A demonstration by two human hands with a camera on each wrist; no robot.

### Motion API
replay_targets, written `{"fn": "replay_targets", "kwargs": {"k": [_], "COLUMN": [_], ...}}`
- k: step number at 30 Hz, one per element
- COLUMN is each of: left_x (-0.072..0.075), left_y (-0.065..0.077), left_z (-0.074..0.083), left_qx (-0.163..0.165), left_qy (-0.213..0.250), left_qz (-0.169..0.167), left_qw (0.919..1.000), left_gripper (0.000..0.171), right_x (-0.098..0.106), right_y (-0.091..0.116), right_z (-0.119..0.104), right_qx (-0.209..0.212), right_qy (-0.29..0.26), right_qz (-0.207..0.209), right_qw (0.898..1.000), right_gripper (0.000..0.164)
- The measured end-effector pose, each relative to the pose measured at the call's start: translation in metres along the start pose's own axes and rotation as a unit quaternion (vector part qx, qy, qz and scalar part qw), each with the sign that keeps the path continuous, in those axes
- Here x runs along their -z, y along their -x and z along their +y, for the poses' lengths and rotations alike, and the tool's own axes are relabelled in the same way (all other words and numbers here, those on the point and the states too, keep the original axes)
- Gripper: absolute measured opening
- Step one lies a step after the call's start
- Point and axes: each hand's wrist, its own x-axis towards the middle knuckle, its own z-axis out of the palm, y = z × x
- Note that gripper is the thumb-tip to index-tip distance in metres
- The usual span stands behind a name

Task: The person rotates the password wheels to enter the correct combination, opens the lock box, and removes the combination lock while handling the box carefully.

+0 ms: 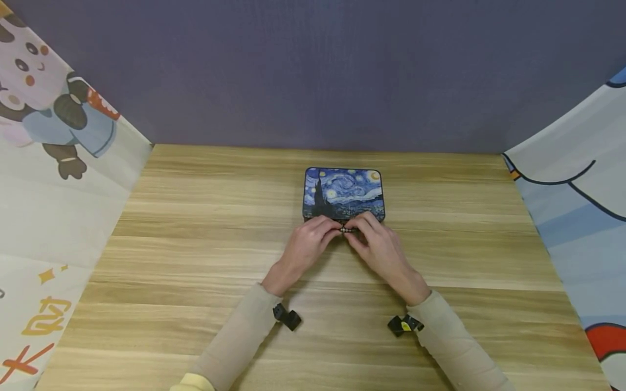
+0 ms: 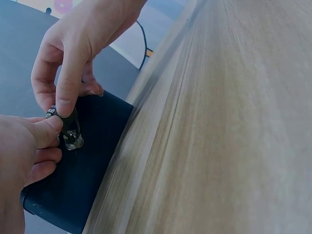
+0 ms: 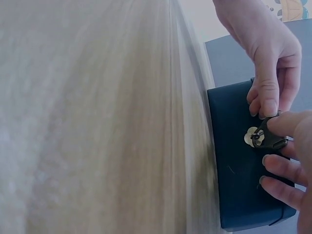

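Fingertips point(image 3: 269, 107) and thumbs of both hands are curled into a close pinch on a small metal clasp point(image 3: 274, 141), with hardly any gap between them; the clasp is so covered that which part each one holds is hard to tell. It sits by a pale metal plate point(image 3: 250, 137) on the dark front of a box point(image 1: 344, 193), and the box rests on the wood-grained table point(image 1: 205, 244), painted lid uppermost. For metalwork this small, one hand is probably best kept as the anchor while the other makes short, light movements, so that nothing twists and the box does not slide. The lower fingers of the right hand point(image 1: 383, 250) lie close along the box front, a handy place to brace. The left hand point(image 1: 304, 241) mirrors it, both bent inward at the wrist. Behind them the forearms, in pale sleeves point(image 1: 239, 334), spread apart towards the person, a low, even stance that should suit fine work.
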Motion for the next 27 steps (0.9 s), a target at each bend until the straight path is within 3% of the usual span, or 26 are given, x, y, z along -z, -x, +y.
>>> {"fn": "replay_targets", "kwargs": {"k": [27], "left_x": [0.0], "left_y": [0.0003], "left_z": [0.0006], "left_qx": [0.0], "left_qy": [0.003], "left_qz": [0.001], "left_qw": [1.0], "left_gripper": [0.011], "right_x": [0.001], "right_y": [-0.0006], "right_z": [-0.0001], "right_qx": [0.002], "right_qy": [-0.003], "right_qz": [-0.006], "right_qw": [1.0], "right_gripper": [0.022]}}
